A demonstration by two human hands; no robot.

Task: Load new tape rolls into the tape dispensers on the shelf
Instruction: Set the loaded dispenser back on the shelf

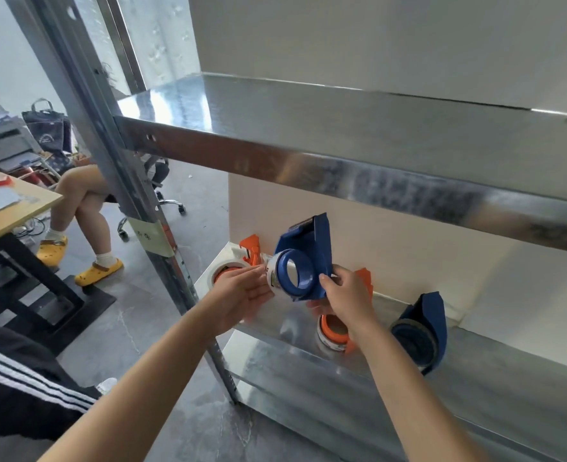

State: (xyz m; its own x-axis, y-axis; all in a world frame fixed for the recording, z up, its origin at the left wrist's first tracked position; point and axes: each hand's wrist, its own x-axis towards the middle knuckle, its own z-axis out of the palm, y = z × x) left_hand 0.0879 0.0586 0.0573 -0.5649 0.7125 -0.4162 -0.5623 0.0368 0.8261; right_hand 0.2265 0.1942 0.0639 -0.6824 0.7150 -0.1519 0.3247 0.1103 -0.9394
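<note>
Right hand (345, 298): fingers and thumb curled round the lower edge of a blue tape dispenser (312, 241), which is held in the air above the lower shelf (308, 361).

A pale tape roll (273, 278) sits on the dispenser's blue hub.

Left hand (242, 295): open, fingers straight, holding nothing; fingertips touch the roll at its 9 o'clock side.

On the lower shelf:
- An orange dispenser (252, 253) with a roll (225, 266) stands at 9 o'clock of the held dispenser.
- A second orange dispenser (333, 331) lies at 6 o'clock, partly hidden by the right wrist.
- A second blue dispenser (422, 331) lies at 4 o'clock.

At 9 o'clock in the view, a seated person (82, 208) is beside a desk (8, 208).
</note>
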